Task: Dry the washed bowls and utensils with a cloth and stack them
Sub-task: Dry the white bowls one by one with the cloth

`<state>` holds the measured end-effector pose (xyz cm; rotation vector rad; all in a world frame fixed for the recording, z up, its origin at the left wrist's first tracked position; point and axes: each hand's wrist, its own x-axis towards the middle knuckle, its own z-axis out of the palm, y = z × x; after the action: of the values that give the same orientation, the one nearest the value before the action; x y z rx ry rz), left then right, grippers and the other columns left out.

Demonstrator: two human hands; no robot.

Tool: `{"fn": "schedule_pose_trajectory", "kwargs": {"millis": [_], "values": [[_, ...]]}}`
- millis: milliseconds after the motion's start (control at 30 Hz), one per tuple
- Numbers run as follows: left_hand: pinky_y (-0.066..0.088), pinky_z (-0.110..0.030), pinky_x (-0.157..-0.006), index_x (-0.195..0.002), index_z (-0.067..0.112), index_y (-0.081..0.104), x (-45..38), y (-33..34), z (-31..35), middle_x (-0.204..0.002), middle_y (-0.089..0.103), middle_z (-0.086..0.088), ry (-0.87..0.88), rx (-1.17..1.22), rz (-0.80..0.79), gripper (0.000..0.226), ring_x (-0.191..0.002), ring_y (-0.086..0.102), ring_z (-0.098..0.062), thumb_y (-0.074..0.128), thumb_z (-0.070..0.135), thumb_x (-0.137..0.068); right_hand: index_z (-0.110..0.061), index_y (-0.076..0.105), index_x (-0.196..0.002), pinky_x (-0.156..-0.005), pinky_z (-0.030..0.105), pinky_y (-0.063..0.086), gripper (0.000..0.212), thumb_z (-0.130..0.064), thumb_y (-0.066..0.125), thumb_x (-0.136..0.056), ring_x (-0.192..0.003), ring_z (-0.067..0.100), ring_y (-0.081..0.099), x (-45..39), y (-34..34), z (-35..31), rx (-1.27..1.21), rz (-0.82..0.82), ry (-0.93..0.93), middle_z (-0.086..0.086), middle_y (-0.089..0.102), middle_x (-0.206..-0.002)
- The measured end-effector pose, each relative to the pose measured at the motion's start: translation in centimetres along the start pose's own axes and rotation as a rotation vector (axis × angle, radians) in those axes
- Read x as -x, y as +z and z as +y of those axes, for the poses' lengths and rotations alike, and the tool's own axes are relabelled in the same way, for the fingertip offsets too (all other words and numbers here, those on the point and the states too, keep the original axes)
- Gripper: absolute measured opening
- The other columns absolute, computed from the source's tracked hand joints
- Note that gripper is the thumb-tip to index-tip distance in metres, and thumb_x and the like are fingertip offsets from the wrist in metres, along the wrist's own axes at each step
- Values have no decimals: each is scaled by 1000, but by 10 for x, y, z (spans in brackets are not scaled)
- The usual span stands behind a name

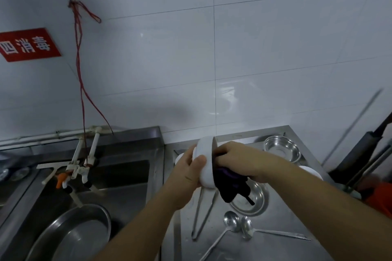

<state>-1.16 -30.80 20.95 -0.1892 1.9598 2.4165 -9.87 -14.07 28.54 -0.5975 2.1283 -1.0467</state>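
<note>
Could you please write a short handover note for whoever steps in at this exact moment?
Left hand holds the white bowl on edge above the steel counter.
Right hand presses the dark cloth into the bowl.
On the counter: two steel bowls, two spoons, chopsticks, another white bowl partly hidden behind the right arm.
Done: no stack visible yet.
Left: finish this bowl, dry the rest, stack.

Commercial kitchen: steel sink [118, 178], tiled wall [254, 48]
</note>
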Motion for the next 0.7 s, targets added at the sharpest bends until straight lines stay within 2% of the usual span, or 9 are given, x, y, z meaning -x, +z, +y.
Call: {"fn": "schedule_pose_trajectory", "kwargs": {"millis": [100, 200, 300, 367, 433, 500, 567, 633, 700], "values": [[57, -60, -93, -154, 10, 43, 5, -8, 0, -137, 57, -30, 24, -8, -110, 93, -121, 62, -49, 70, 69, -86, -4, 77, -114, -102, 54, 57, 29, -22, 70, -92, -99, 36, 75, 9, 7, 4, -437, -29, 132, 21, 78, -110], [40, -78, -101, -152, -6, 38, 9, -8, -5, -136, 48, -46, -4, 39, -202, 106, -123, 52, -63, 66, 73, -87, 3, 79, -107, -89, 48, 62, 51, -36, 83, -74, -92, 34, 72, 14, 22, 8, -807, -9, 223, 26, 75, -103], [42, -71, -106, -152, -7, 39, 15, -1, -6, -139, 47, -47, 10, 137, -213, 104, -126, 54, -54, 64, 72, -89, -4, 81, -75, -56, 34, 61, 24, -27, 82, -69, -63, 27, 73, 13, 38, 3, -1090, 71, 193, 18, 74, -78], [50, -60, -108, -153, -2, 42, 18, 5, -6, -142, 51, -41, 41, 204, -202, 98, -132, 55, -49, 62, 71, -91, -1, 79, -81, -55, 35, 61, 25, -23, 79, -68, -62, 28, 74, 11, 43, 2, -1221, 102, 146, 18, 74, -79], [54, -54, -105, -152, -4, 42, 19, 13, -5, -144, 51, -40, 32, 255, -145, 103, -135, 55, -49, 69, 70, -86, 0, 79, -94, -67, 39, 64, 27, -21, 80, -78, -76, 31, 76, 9, 47, 1, -1228, 157, 110, 21, 76, -90], [57, -54, -101, -150, -5, 45, 18, 19, -7, -143, 52, -41, -22, 267, -26, 106, -133, 56, -49, 75, 67, -78, -5, 80, -97, -77, 42, 65, 22, -22, 78, -85, -85, 33, 77, 6, 51, 1, -1158, 326, 85, 21, 78, -95], [52, -62, -106, -149, -3, 48, 17, 25, -8, -143, 54, -39, -46, 280, 45, 101, -133, 57, -50, 70, 64, -76, -18, 83, -88, -76, 41, 65, 13, -27, 76, -83, -82, 27, 77, 2, 53, -1, -981, 477, 5, 15, 79, -89], [44, -68, -112, -149, 2, 49, 16, 29, -6, -142, 59, -34, -45, 292, 64, 104, -132, 59, -47, 74, 66, -71, -35, 82, -87, -69, 30, 63, 13, -35, 71, -79, -79, 16, 76, -2, 52, -1, -735, 567, -88, 1, 79, -83], [51, -66, -105, -145, 5, 54, 14, 29, 0, -137, 63, -31, -36, 284, 47, 110, -128, 63, -47, 82, 73, -64, -41, 79, -94, -69, 21, 59, 14, -34, 69, -86, -80, 6, 73, -6, 46, 4, -435, 636, -195, -13, 78, -84]]}}
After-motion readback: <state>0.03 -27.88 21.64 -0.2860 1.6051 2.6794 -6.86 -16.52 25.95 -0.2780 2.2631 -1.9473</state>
